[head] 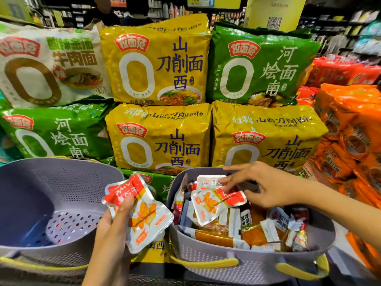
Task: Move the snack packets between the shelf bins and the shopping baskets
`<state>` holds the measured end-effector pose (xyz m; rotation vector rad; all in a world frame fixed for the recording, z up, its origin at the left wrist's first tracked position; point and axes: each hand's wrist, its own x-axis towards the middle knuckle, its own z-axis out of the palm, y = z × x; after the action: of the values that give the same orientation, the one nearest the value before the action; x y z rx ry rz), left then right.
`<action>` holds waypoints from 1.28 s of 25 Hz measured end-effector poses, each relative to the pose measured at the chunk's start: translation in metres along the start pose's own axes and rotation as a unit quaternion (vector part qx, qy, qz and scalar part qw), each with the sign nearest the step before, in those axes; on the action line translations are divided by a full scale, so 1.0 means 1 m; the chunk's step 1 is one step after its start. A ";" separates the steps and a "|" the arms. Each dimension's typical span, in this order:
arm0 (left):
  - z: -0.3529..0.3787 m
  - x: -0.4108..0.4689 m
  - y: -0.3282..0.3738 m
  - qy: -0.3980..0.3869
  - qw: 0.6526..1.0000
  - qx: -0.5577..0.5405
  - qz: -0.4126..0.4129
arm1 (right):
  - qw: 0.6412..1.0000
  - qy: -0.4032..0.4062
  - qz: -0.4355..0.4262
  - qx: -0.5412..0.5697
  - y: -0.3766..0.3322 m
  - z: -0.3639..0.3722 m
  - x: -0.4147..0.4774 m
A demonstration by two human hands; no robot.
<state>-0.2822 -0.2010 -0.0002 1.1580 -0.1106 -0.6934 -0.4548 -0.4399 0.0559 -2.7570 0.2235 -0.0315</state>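
Lavender plastic: two perforated baskets, the left basket (41,182) and the right basket (206,256), side by side before stacked noodle bags (158,67).
Left hand (111,226): grasping a small bunch of red-and-white snack packets (142,213), held between the two baskets.
Right hand (263,184): pinching one more packet (214,201) by its top edge, just above the heap (257,232) in the right basket.
Done: I judge only a few packets are out, all of them in my hands.
Left to do: most of it, I judge; the heap in the right basket is large and I see none in the left basket.
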 end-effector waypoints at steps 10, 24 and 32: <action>-0.005 0.000 0.000 -0.020 1.000 0.000 -0.010 | 0.986 0.088 -0.128 -0.064 -0.033 0.050 0.075; -0.002 0.007 -0.001 -0.016 1.000 0.015 -0.001 | 0.914 0.189 0.073 0.352 -0.022 0.004 0.034; 0.004 0.006 -0.001 -0.030 0.999 0.026 0.003 | 0.764 0.166 0.281 0.557 -0.032 0.024 0.028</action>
<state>-0.2795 -0.2083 -0.0008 1.1865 -0.1827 -0.7234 -0.4208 -0.4063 0.0454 -1.3930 0.8101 -0.3656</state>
